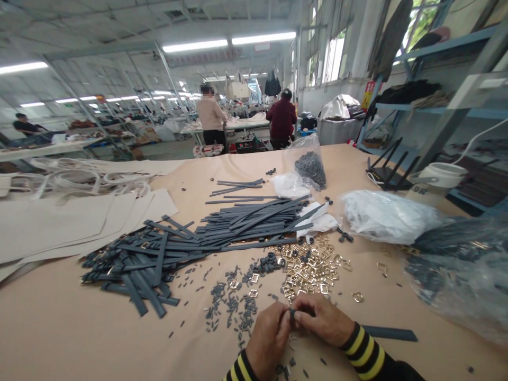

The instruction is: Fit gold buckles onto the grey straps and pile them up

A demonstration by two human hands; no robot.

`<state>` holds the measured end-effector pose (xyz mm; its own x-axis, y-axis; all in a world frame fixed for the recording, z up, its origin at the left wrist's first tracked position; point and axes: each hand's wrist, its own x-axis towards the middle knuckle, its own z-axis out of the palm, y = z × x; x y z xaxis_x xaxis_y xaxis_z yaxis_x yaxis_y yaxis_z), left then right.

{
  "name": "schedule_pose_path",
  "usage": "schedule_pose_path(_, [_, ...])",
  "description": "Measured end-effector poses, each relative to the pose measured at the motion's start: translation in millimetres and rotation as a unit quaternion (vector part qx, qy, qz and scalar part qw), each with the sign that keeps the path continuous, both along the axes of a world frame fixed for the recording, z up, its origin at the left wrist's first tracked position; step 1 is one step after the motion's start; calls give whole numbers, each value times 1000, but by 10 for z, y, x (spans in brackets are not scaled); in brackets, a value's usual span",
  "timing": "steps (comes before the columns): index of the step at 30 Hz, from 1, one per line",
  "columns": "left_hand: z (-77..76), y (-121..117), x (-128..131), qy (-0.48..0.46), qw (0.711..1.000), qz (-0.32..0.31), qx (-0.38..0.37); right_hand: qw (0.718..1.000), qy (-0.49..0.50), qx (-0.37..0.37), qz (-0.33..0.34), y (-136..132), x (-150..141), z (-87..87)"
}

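Note:
Near the front edge of the table, my left hand (269, 334) and my right hand (323, 319) meet fingertip to fingertip. Both are closed in a pinch on a small dark grey loop-like piece (292, 314), mostly covered by the fingers. Just beyond them lies a heap of gold metal buckles (309, 270). Left of the heap are small dark rolled loops (270, 262) and many short dark cut pieces (234, 304). A single dark grey strap (391, 333) lies by my right wrist, its near end hidden behind the sleeve.
Long dark straps (250, 222) are piled mid-table, with buckled straps (135, 259) to their left. Cream panels (71, 222) cover the far left. Clear plastic bags (389, 214), a black router (391, 172) and a white bucket (440, 177) stand right. Two people work beyond the table.

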<state>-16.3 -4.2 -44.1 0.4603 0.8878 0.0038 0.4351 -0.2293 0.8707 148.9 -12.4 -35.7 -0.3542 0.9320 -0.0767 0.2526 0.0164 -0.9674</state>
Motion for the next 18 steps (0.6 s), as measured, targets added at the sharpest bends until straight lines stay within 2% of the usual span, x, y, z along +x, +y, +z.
schedule_pose_path(1, [-13, 1, 8, 4, 1000, 4, -12, 1000, -12, 11, 3, -5, 1, 3])
schedule_pose_path(3, [-35, 9, 16, -25, 995, 4, -93, 1000, -6, 23, 15, -13, 8, -2])
schedule_pose_path(5, [-34, 41, 1, -68, 978, -9, -195, 999, 36, 12, 24, -13, 23, -15])
schedule_pose_path(6, [-20, 73, -19, -79, 975, -11, -209, 998, 61, -1, 20, -10, 33, -22])
schedule_pose_path(7, [2, 117, -47, -77, 981, -3, -177, 996, 83, -17, 11, -5, 43, -27])
schedule_pose_path(9, [62, 247, -120, -37, 998, 45, -4, 993, 108, -47, -12, 7, 61, -27])
schedule_pose_path(11, [117, 417, -190, 32, 978, 94, 181, 992, 111, -53, -32, 16, 71, -11])
schedule_pose_path(12, [134, 507, -216, 74, 964, 101, 235, 993, 103, -50, -38, 18, 72, 0])
schedule_pose_path(14, [139, 673, -244, 165, 945, 77, 271, 995, 73, -40, -47, 19, 68, 16])
schedule_pose_path(18, [86, 876, -248, 298, 915, 6, 273, 997, 52, -22, -48, 12, 44, -25])
